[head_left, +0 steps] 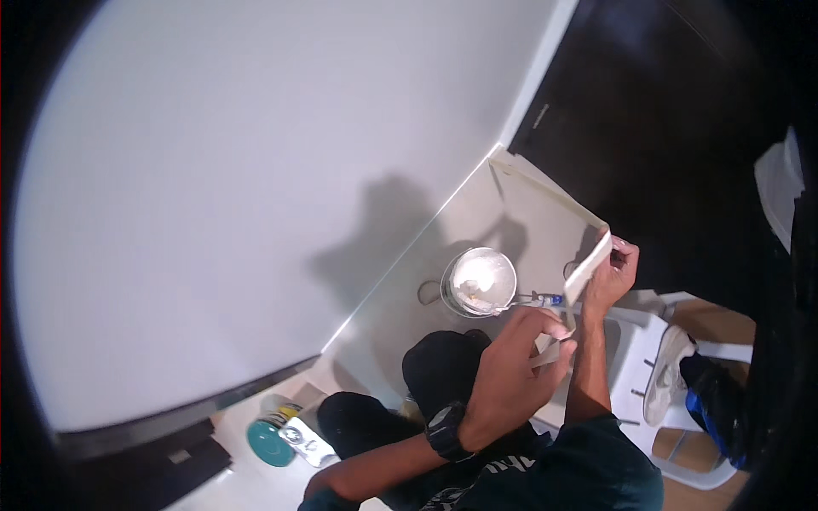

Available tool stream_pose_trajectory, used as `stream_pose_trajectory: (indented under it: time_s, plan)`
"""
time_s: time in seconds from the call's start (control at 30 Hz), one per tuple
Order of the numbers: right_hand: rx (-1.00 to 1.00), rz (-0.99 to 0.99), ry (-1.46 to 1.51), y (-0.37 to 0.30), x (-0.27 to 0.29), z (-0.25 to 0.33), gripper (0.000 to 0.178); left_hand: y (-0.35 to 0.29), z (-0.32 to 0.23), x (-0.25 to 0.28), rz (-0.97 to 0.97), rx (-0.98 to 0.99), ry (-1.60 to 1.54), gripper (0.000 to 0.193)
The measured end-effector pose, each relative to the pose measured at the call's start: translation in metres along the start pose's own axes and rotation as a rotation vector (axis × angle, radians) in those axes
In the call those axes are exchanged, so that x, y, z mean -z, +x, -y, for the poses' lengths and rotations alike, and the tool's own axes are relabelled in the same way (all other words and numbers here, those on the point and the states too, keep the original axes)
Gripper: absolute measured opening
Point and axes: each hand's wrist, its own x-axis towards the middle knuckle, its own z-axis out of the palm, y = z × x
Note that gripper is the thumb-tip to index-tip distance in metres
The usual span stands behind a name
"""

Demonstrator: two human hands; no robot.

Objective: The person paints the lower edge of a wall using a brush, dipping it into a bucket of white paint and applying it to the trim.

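A cream strip of what looks like masking tape (545, 189) runs from the wall corner along the foot of a dark panel, then bends back toward me. My right hand (615, 271) pinches it at the bend, close to the panel. Nearer to me, my left hand (515, 362), with a black watch on its wrist, is closed on the strip's other end between thumb and fingers. Just beyond the left hand stands a white bucket (449, 298) with white paint-like stuff inside. A brush with a blue-tipped handle (545, 300) lies across its rim, partly hidden by the tape.
A pale wall (213, 170) fills the left side, and the dark panel (648, 153) the right. At lower left are a teal-lidded can (271, 443) and a silvery package (308, 443). A white step stool (716, 349) and a white shoe (667, 375) are at right.
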Motion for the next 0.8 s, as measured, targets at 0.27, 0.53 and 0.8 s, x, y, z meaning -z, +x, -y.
stream_pose_trajectory:
  time_s: [0.27, 0.53, 0.8]
  plan:
    - [0.035, 0.255, -0.251, 0.053, 0.004, 0.112, 0.012, 0.006, -0.121, 0.001, -0.018, 0.352, 0.013, 0.038]
    - [0.185, 0.354, -0.483, 0.160, 0.055, 0.327, 0.022, -0.053, -0.311, -0.011, -0.013, 0.094, 0.226, 0.050]
    - [0.198, 0.526, -0.253, 0.234, 0.128, 0.625, 0.024, -0.149, -0.495, -0.006, -0.021, 0.117, -0.021, 0.053]
